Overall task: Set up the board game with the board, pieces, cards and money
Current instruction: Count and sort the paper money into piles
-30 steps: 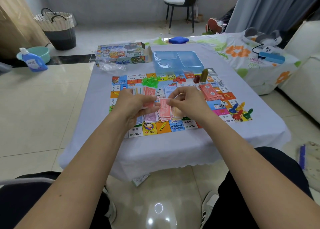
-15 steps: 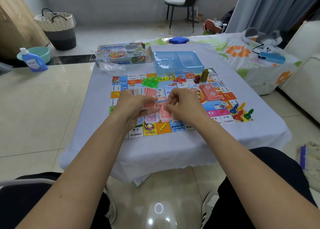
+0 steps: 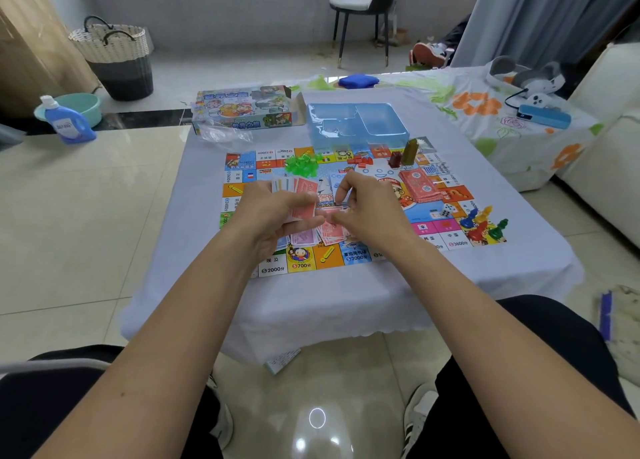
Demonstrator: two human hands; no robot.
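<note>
- Cloth-covered table [image 3: 346,306] carries the game board [image 3: 346,261] near its front edge.
- Left hand [image 3: 273,216] grips fanned paper money [image 3: 298,185] above the board's middle.
- Right hand [image 3: 367,209] pinches one red note [image 3: 330,212] just beside it, over loose notes [image 3: 318,238].

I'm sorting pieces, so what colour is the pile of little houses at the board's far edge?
Translucent bright green houses, seen clearly in the head view.

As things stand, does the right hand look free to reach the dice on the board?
Probably not at once: the right hand is pinching paper money. The dice lie uncovered on the board to its right, nothing between, so the path looks free once it lets go.
</note>
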